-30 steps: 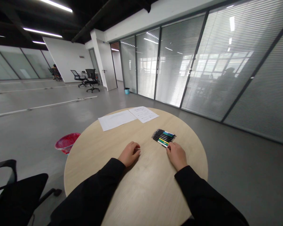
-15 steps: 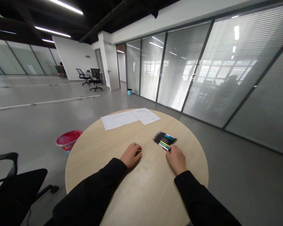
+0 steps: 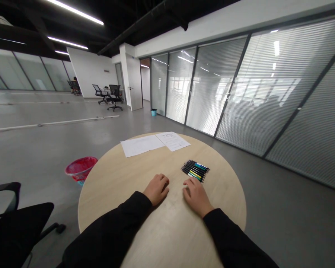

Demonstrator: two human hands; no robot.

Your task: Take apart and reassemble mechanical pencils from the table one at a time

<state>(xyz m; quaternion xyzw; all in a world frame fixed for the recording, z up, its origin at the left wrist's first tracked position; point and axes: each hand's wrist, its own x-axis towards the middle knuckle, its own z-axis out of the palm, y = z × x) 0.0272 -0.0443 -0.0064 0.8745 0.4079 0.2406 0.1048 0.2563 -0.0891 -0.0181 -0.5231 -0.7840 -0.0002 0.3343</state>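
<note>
A row of several pens lies side by side on the round wooden table. Most look black, with some white, blue, green and yellow parts. My right hand is just on the near side of the row, covering part of the nearest pens. Its fingers are bent and apart, and nothing shows in them. My left hand rests on the tabletop to the left of the pens, away from them. Its fingers curl loosely with a gap at the thumb, and it holds nothing.
Two sheets of paper lie at the table's far edge, the right one printed. A red bin stands on the floor to the left. A black chair is at the lower left. Glass partitions with blinds run along the right.
My right hand has let go of the near end of the pens and shifted left and toward me. My left hand has hardly moved. The view has tilted slightly up.
</note>
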